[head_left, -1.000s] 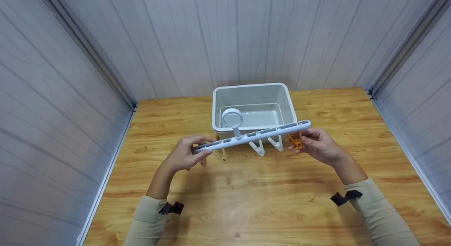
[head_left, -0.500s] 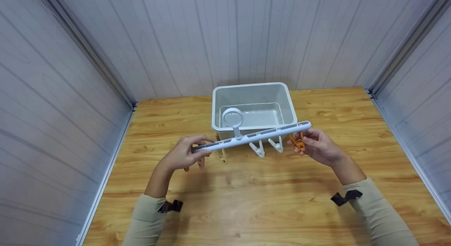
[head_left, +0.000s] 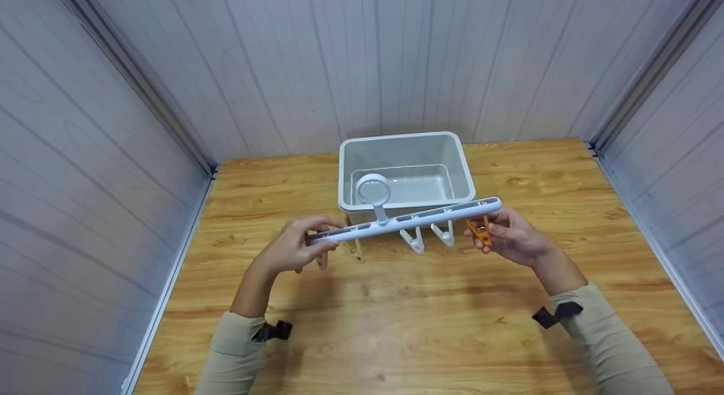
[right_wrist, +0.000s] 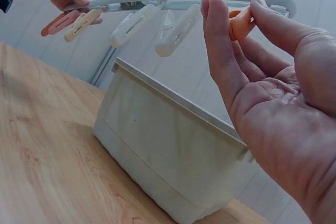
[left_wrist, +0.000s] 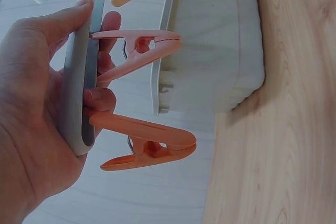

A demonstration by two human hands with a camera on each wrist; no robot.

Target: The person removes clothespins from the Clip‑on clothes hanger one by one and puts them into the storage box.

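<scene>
My left hand [head_left: 297,245] grips one end of a white clip hanger [head_left: 418,217], a slotted bar with a ring hook [head_left: 373,188] standing up from it. The bar slants up to the right in the head view. Beneath it hang an orange clip [left_wrist: 149,142], a pink clip [left_wrist: 139,51], a pale yellow clip [head_left: 354,250] and two white clips [head_left: 443,234]. At the bar's right end, my right hand [head_left: 517,236] pinches another orange clip [right_wrist: 241,23] between thumb and fingers, just under the bar.
A pale grey plastic bin [head_left: 407,143] stands on the wooden table [head_left: 384,327] behind the hanger, near the back wall. Its near side lies partly behind the bar. Panelled walls [head_left: 102,185] enclose the table left, right and back.
The right end of the hanger has dipped slightly. The orange clip in my right hand has swung a little to the right and stands more upright; my left hand keeps its grip.
</scene>
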